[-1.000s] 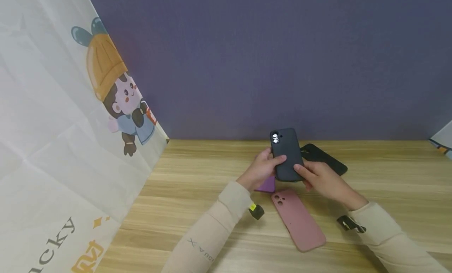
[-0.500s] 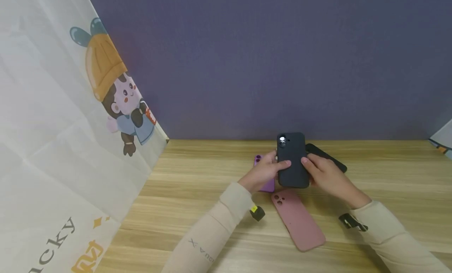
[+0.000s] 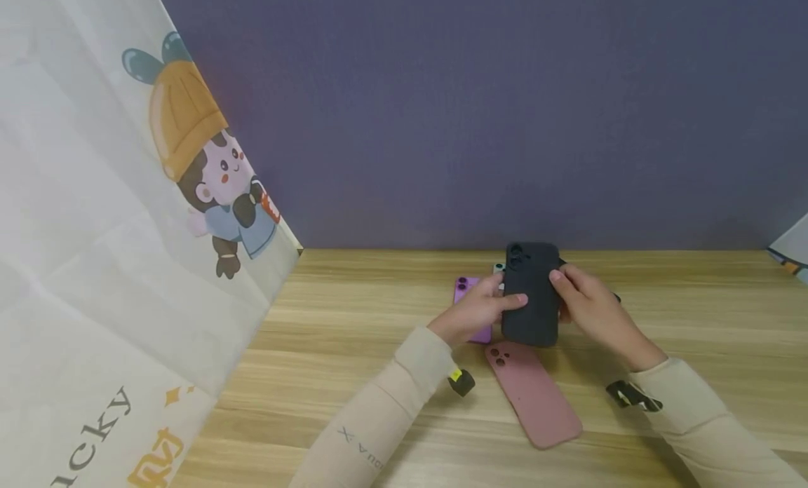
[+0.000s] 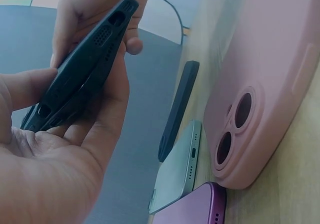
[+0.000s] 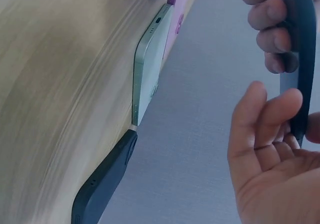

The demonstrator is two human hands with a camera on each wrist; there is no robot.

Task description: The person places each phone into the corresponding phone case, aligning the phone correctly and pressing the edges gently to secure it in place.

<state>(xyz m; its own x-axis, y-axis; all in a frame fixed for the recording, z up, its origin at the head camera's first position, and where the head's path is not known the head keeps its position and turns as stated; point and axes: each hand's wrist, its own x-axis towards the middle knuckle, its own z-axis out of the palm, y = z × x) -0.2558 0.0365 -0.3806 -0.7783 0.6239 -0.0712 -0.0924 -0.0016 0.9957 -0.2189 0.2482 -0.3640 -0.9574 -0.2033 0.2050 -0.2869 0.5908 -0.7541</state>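
Both hands hold a black phone case [image 3: 532,316] upright above the table, its camera cutouts at the top left. The left hand [image 3: 476,309] grips the left side, thumb on the back and fingers behind. On the right edge, the right hand [image 3: 590,309] pinches it with the thumb in front. From below in the left wrist view, the black case [image 4: 92,64] shows port and speaker openings and two diverging edges; I cannot tell whether a phone is inside. Below the hands lies a pink phone case [image 3: 536,400]. A purple phone [image 3: 463,292] is near the left hand.
A green phone [image 5: 150,69] lies beside the purple one, mostly hidden in the head view. Another black case [image 5: 107,176] lies behind the right hand. A dark blue panel [image 3: 480,116] closes off the back, and a printed white cloth [image 3: 95,214] hangs at left.
Both hands have brought the black case right and toward me, turning it more upright. Its camera cutouts went from bright to dark. More of the purple phone shows, and a corner of the green phone appears.
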